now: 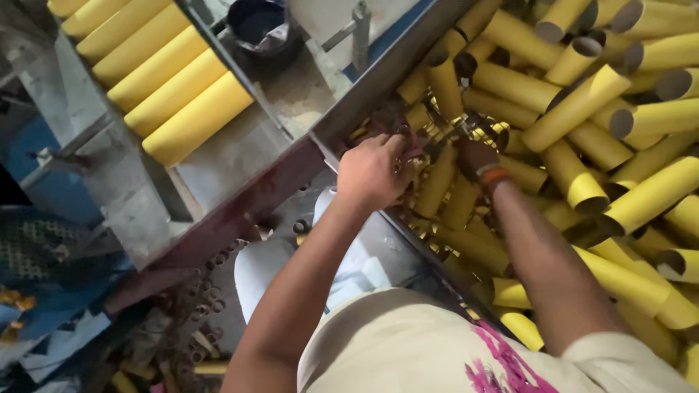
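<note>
My left hand reaches over the metal edge of a bin and closes on something small among yellow cardboard tubes; what it grips is hidden by the fingers. My right hand, with an orange band at the wrist, is down inside the bin among the tubes next to a metal wire piece. Its fingers are curled, and what they hold cannot be made out.
A row of yellow tubes lies side by side on a metal rack at upper left. A dark bucket stands behind it. Small rings and scraps litter the floor below. Blue machine parts sit at far left.
</note>
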